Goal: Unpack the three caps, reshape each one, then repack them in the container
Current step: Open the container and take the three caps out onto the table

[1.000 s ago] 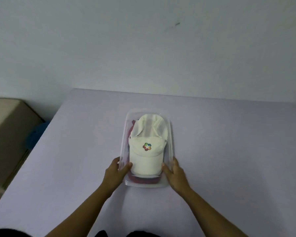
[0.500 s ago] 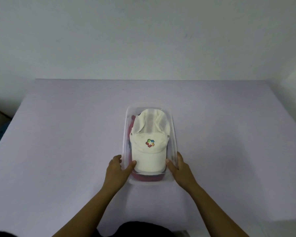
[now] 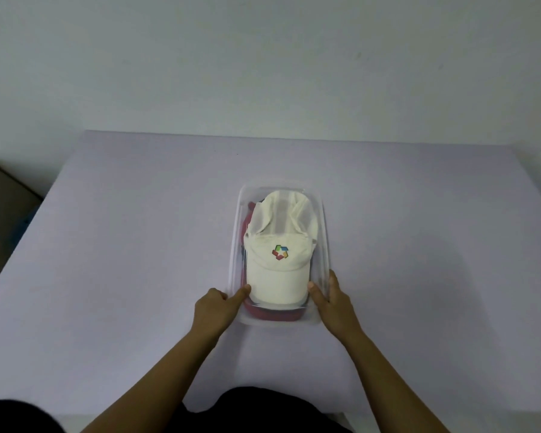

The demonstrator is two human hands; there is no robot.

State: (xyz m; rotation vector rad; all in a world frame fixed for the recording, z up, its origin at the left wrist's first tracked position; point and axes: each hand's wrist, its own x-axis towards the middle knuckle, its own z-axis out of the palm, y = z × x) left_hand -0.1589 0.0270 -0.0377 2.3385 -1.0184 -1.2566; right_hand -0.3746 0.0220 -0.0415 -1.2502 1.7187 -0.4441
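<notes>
A clear plastic container [image 3: 324,232] stands lengthwise in the middle of the lilac table [image 3: 138,245]. A white cap [image 3: 278,276] with a coloured logo lies on top inside it, brim towards me. Under it a red cap [image 3: 272,314] shows at the near end and along the left side. A thin dark strip by the left wall may be a third cap; I cannot tell. My left hand [image 3: 214,310] holds the near left corner, thumb inside against the white brim. My right hand [image 3: 334,304] holds the near right corner the same way.
A pale wall rises behind the table's far edge. A brown box [image 3: 3,207] sits on the floor off the left edge, with something blue beside it. My dark clothing shows at the near edge.
My head has moved, so the view has shifted. Both hands stay at the near corners of the container, and the caps lie as before.
</notes>
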